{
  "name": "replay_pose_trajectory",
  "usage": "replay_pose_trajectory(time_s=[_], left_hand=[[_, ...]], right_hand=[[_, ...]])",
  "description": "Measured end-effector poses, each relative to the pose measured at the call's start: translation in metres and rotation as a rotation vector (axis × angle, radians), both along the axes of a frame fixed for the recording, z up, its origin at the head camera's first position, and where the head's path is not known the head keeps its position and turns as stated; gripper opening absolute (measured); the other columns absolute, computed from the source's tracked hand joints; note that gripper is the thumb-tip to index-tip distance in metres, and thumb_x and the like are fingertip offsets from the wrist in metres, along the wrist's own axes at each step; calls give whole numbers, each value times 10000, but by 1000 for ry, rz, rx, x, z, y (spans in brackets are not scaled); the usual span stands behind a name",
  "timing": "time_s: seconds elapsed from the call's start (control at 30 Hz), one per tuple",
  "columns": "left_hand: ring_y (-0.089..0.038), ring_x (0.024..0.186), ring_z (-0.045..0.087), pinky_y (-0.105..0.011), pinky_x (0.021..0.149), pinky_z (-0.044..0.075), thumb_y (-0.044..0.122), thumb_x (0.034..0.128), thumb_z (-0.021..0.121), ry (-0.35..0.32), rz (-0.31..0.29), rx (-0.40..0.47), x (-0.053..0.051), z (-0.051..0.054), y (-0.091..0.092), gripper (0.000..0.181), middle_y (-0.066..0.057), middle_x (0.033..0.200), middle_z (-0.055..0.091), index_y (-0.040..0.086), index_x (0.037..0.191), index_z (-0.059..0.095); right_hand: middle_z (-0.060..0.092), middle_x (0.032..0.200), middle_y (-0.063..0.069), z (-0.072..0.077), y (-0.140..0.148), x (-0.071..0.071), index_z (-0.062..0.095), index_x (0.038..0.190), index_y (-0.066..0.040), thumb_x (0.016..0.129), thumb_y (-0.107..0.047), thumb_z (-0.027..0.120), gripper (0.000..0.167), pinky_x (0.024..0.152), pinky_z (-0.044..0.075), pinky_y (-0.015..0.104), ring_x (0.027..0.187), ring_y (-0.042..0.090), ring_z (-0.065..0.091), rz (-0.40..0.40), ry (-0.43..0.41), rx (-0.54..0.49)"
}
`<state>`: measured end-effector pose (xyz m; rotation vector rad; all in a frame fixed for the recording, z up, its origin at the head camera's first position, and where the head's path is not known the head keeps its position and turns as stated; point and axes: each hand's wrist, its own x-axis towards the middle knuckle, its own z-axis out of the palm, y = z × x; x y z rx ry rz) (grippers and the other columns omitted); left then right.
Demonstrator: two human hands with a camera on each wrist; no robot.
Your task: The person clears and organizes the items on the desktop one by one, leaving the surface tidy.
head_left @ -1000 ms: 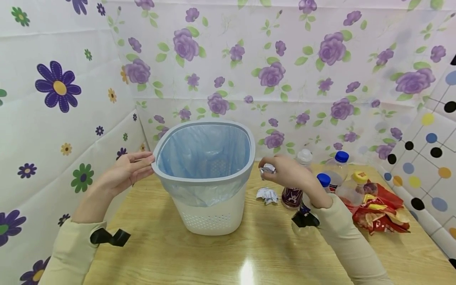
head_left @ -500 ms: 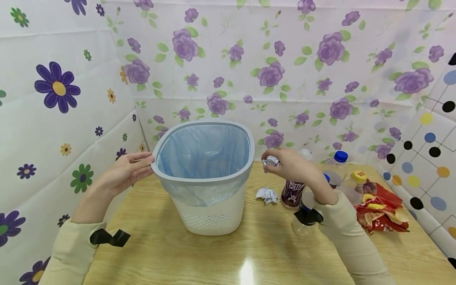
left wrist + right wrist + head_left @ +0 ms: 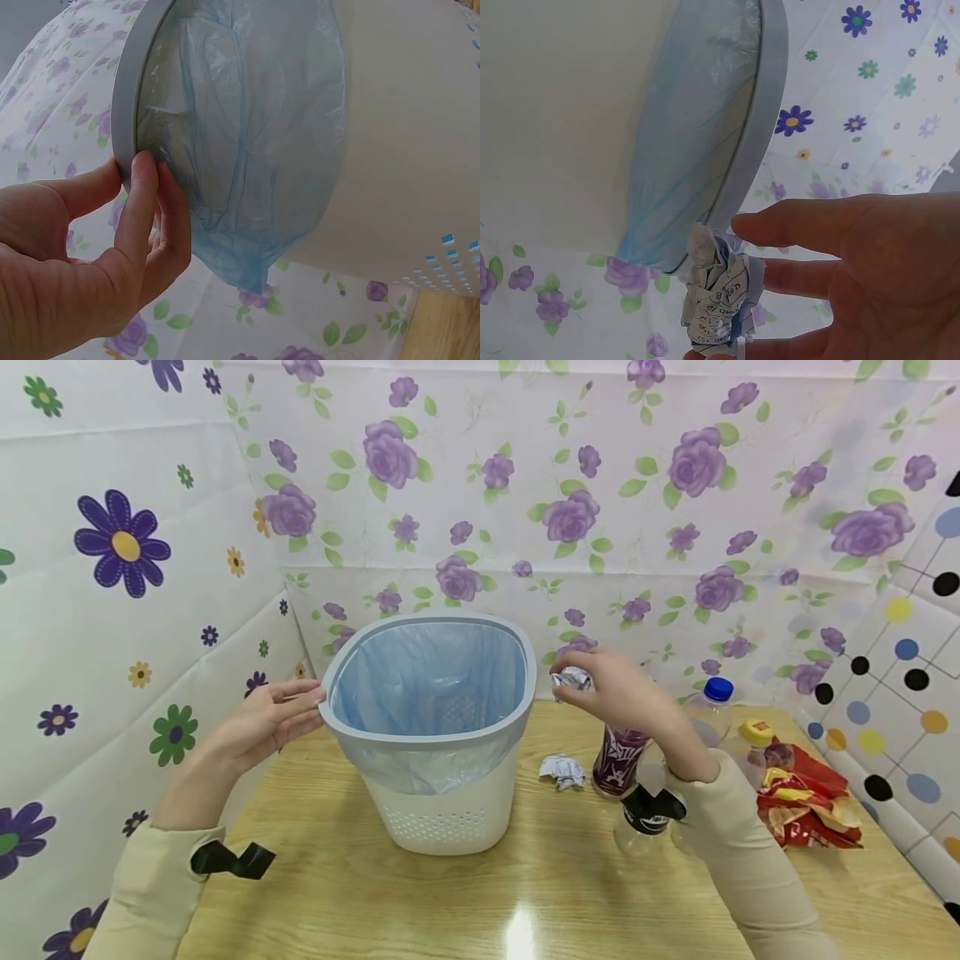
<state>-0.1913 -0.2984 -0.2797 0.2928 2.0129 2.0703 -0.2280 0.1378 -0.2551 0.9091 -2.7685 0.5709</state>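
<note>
Nearest on the bench [image 3: 375, 910]: clear bottle [image 3: 637, 842], partly behind my right sleeve [image 3: 750, 860], contents can't tell. Then the bin [image 3: 450, 822], upright, blue bin bag [image 3: 420, 693] already fitted; only bag shows inside, bottom hidden. My left hand [image 3: 258, 722] pinches its rim. Right of the bin, a loose paper ball [image 3: 562, 771], then a purple-labelled bottle [image 3: 617, 764]. My right hand [image 3: 626, 697] grips the other crumpled paper [image 3: 573, 681] in the air, outside the bin. Farther right: blue-capped bottle [image 3: 712, 710], yellow-capped bottle [image 3: 753, 739], red snack bag [image 3: 810, 810]. Looks early to me: one paper lifted; loose ball, bottles and snack bag all outside the bin.
</note>
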Motion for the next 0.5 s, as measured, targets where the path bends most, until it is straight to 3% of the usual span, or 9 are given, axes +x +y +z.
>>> replay_pose_trajectory(time_s=[0.13, 0.5], left_hand=[[-78, 968, 696, -186, 860, 564, 109, 988, 548, 2, -1, -4, 0, 0, 0, 152, 37, 1074, 684, 150, 1125, 600], [-64, 970, 690, -180, 863, 561, 126, 987, 553, 0, 12, -24, -1, 0, 0, 202, 55, 1080, 673, 100, 1183, 509]], right_hand=[[648, 1221, 143, 3, -1, 0, 636, 1188, -103, 956, -231, 615, 266, 916, 507, 503, 1082, 323, 601, -2, 8, -21], [640, 1222, 163, 17, -6, 2, 641, 1213, -124, 955, -258, 618, 292, 967, 491, 526, 1171, 352, 554, -39, 15, -14]])
